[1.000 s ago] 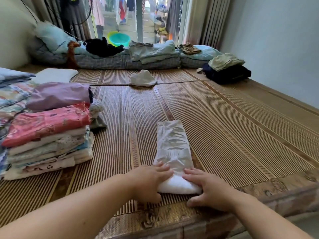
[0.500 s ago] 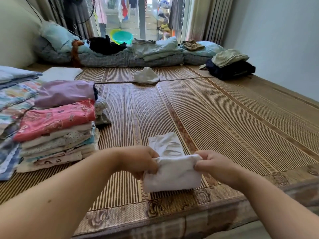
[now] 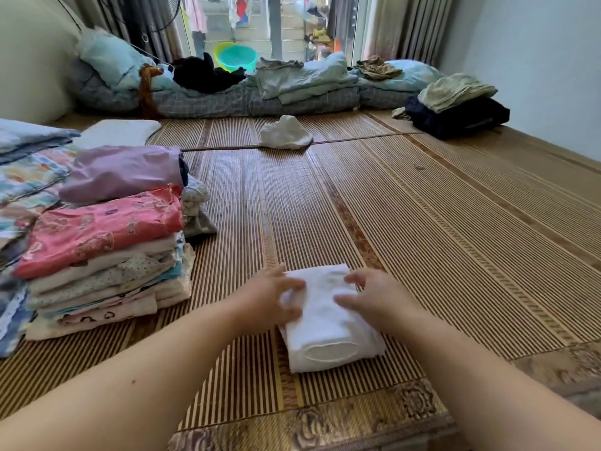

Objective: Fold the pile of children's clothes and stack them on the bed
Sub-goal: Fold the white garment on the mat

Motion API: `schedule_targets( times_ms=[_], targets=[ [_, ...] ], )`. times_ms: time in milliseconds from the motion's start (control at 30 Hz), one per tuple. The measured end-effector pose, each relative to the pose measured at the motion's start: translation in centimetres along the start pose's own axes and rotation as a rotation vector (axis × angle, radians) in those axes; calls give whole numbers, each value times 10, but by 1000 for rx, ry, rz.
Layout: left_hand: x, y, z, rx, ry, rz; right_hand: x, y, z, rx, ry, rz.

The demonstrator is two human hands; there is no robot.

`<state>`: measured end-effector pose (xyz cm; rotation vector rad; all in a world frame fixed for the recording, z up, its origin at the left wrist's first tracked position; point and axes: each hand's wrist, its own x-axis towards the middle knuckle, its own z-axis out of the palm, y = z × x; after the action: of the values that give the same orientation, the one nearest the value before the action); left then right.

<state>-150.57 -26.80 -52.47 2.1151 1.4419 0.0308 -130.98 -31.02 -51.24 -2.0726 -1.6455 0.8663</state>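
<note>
A white garment (image 3: pixel 325 333) lies folded into a small thick rectangle on the bamboo mat (image 3: pixel 422 242), near the bed's front edge. My left hand (image 3: pixel 273 297) rests on its left side with fingers spread and curled. My right hand (image 3: pixel 370 297) rests on its right side, fingers apart over the cloth. Neither hand pinches the fabric. To the left stands a tall stack of folded children's clothes (image 3: pixel 104 255), with a pink piece and a purple piece (image 3: pixel 123 172) on top. A crumpled white garment (image 3: pixel 284 133) lies farther back in the middle.
Rolled bedding and pillows (image 3: pixel 227 89) line the far edge. Dark and pale green clothes (image 3: pixel 455 105) sit at the back right by the wall. Patterned folded blankets (image 3: pixel 22 177) lie at the far left. A green basin (image 3: pixel 237 56) stands behind the bedding.
The long white strip was lifted at its near end and folded over on itself. It now lies as a compact rectangle, and both hands have gone from gripping it to resting on top.
</note>
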Motion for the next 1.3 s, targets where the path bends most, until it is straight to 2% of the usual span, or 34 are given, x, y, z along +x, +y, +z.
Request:
schedule_targets(
  times_ms=[67, 133, 233, 333, 433, 467, 533, 600, 667, 733, 833, 900, 967, 1033, 1133, 1200, 1300],
  targets=[
    [1, -3, 9, 155, -68, 38, -7, -3, 6, -154, -148, -6],
    [1, -1, 12, 250, -54, 35, -10, -2, 9, -232, -212, 7],
    [-6, 11, 10, 415, -21, 7, -9, 7, 4, -296, -124, 59],
    [-26, 35, 7, 574, -87, 17, -14, 17, -10, -442, 61, 82],
    [-44, 52, 18, 349, -214, -24, -16, 32, -15, -418, 231, 129],
    [-46, 52, 21, 218, -202, -73, -15, 36, -15, -340, 212, 171],
    [-48, 46, 25, -34, -53, -204, -16, 40, -11, -189, 77, 226],
    [-51, 38, 29, -82, 45, -351, -16, 41, -7, -105, -14, 218],
    [-49, 30, 38, -73, 15, -427, -19, 38, -4, -45, -40, 182],
    [-46, 28, 48, -184, 26, -390, -18, 38, -3, -4, -44, 156],
    [-39, 30, 56, -317, 70, -223, -18, 35, -10, 145, -64, 162],
    [-37, 32, 55, -408, 158, -189, -24, 33, -19, 295, -165, 139],
    [-39, 33, 52, -602, 182, -222, -32, 35, -27, 449, -310, 74],
    [-44, 36, 48, -904, 92, -325, -39, 37, -32, 499, -396, -4],
    [-52, 42, 36, -1289, -43, -422, -44, 39, -34, 532, -431, -28],
    [-57, 42, 31, -1393, -145, -448, -46, 41, -30, 533, -436, -26],
    [-62, 39, 28, -1419, -322, -384, -46, 46, -28, 587, -413, 2]
  ],
)
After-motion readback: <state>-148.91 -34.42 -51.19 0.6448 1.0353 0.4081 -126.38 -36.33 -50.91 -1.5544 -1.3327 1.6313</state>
